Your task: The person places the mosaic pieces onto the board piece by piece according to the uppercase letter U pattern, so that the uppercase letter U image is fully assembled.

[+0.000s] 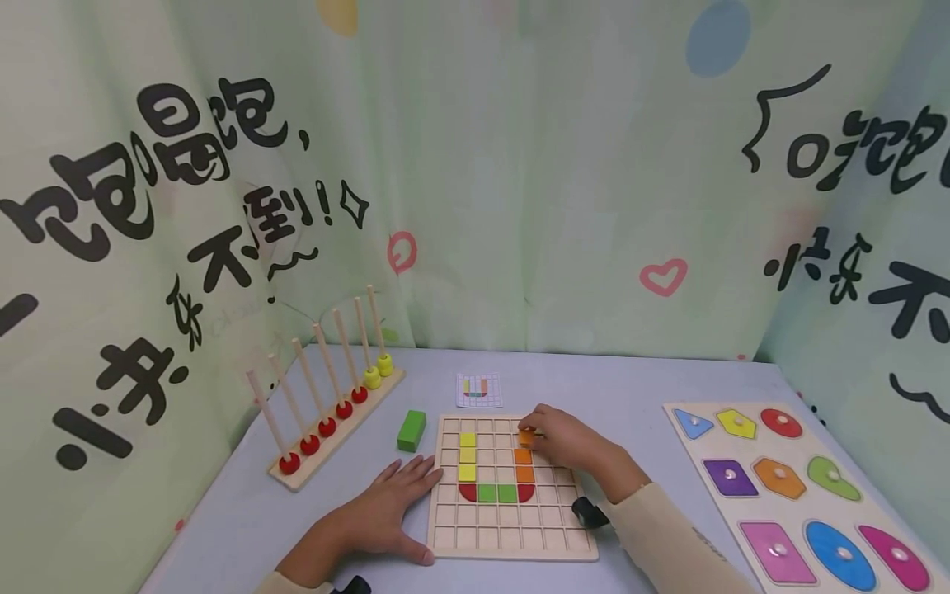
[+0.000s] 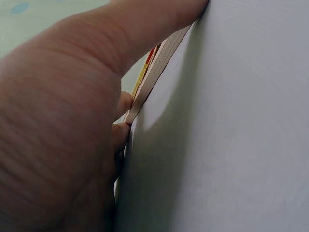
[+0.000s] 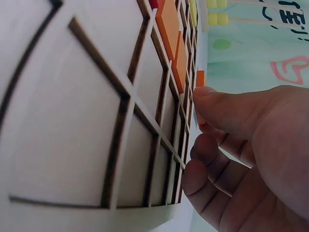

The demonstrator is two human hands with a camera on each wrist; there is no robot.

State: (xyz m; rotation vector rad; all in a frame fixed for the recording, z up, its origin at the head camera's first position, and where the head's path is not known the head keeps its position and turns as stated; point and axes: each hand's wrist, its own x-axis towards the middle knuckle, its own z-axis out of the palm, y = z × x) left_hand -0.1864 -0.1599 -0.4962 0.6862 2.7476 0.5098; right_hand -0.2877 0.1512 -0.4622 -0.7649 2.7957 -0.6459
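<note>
A square wooden grid board [image 1: 549, 520] lies on the table, holding a U shape of coloured tiles. Three yellow tiles [image 1: 467, 455] form its left side and two orange tiles [image 1: 524, 473] its right. Along the bottom are green tiles [image 1: 497, 493] between rounded red corners. My right hand [image 1: 575, 445] pinches another orange tile [image 3: 200, 77] between thumb and fingers, over the grid just above the orange column. My left hand [image 1: 389, 507] is spread flat at the board's left edge, its thumb at the lower corner and fingertips touching the side.
Behind the board lies a small pattern card [image 1: 478, 390] printed with a similar U. A green box [image 1: 411, 431] stands to its left, near a peg rack [image 1: 337, 429] with red and yellow beads. At right is a shape puzzle board [image 1: 731, 516]; a printed curtain [image 1: 519, 181] hangs behind.
</note>
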